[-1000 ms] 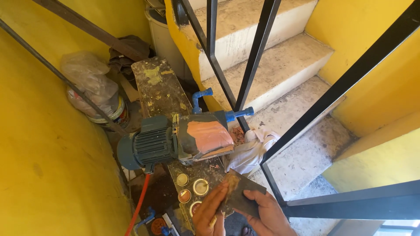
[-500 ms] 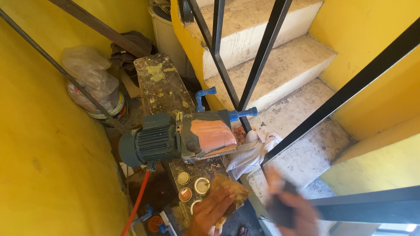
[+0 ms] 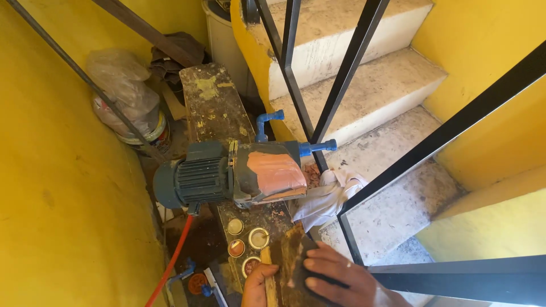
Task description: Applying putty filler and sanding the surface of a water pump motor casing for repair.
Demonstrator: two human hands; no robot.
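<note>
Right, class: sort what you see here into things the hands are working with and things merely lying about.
In hand:
- dark worn wooden piece
- left hand, gripping its lower edge
- right hand, pressed flat on it

Lying about:
- electric motor
- four small round lids
- white rag
- bagged bucket
- paint-stained plank
- red hose

Clear plastic bag (image 3: 116, 79) over round white bucket with yellow-red label band (image 3: 149, 132), far left by yellow wall; no signs, screens
</note>
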